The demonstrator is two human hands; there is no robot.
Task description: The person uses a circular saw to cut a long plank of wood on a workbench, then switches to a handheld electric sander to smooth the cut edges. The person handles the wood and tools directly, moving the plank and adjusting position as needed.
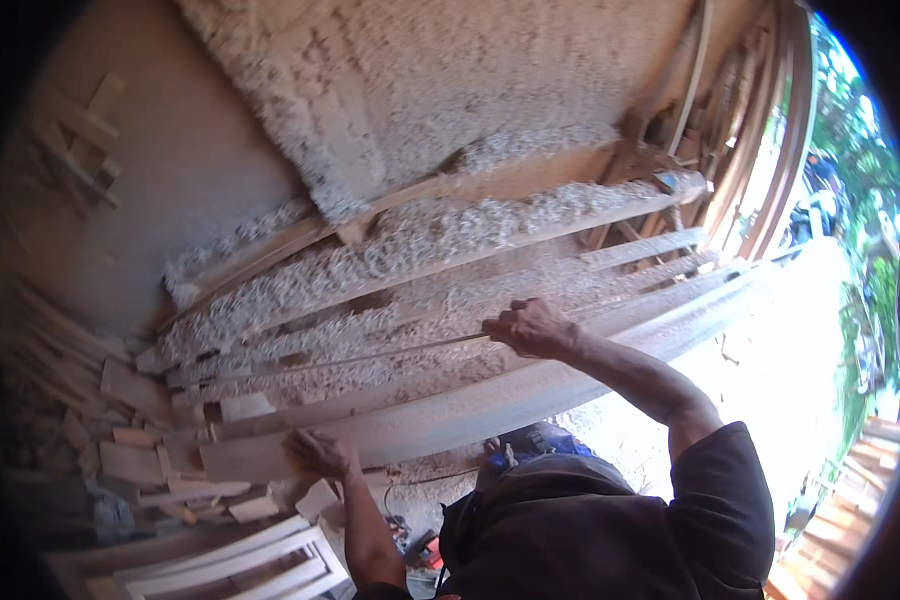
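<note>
A long, wide wooden plank runs across in front of me, from the left toward the bright right side. At its near edge, close to its left end, my left hand is closed on the wood; its fingers are partly blurred. My right hand is a closed fist above the far side of the plank, around a long, thin strip. The strip stretches left from the fist over the shavings. What it is made of I cannot make out.
Curly shavings cover long beams beyond the plank. Wood offcuts lie heaped at the left. A slatted wooden frame sits at lower left. Tall boards lean at the far right, and stacked wood lies lower right.
</note>
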